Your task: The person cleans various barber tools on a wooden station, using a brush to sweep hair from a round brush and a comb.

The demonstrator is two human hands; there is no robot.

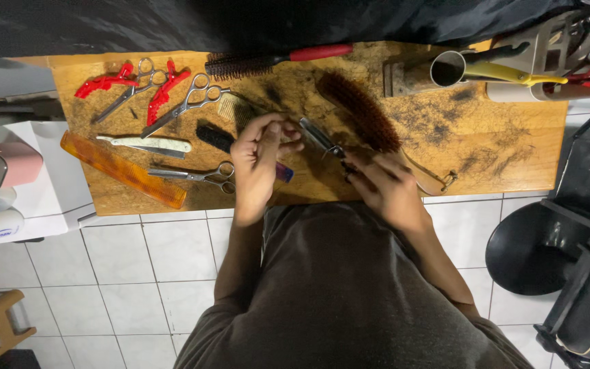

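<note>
My right hand grips a pair of slim metal scissors by the handles. The blades point up and left over the wooden table. My left hand has its fingers curled, pinching at the tip end of the scissors. Under the left hand lies a black tool with a purple end. A large dark-bristled brush lies just beyond my right hand.
On the left of the table lie red clips, two more pairs of scissors, a folded razor, an orange comb and a red-handled round brush. Cut hair litters the top. A holder with tools stands far right, above a black chair.
</note>
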